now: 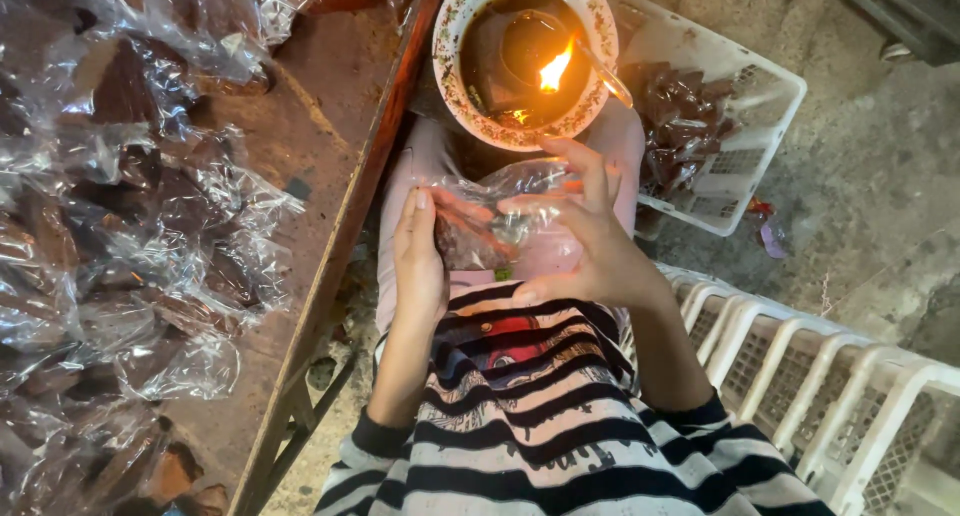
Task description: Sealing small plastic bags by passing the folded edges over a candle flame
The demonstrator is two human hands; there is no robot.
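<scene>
My left hand (418, 261) and my right hand (585, 241) hold one small clear plastic bag (487, 221) with a dark brown lump inside, over my lap. The left hand grips the bag's left end. The right hand pinches its top right edge, fingers spread. Just beyond the bag sits a white patterned bowl (455, 96) of dark liquid with a burning flame (552, 71) at its middle. The bag's upper edge lies close below the bowl's rim.
A wooden table (320, 146) on the left is piled with several filled clear bags (130, 236). A white plastic basket (745, 86) with more brown packets stands at the upper right. Another white crate (830, 376) sits at my right. Concrete floor (880, 206) beyond.
</scene>
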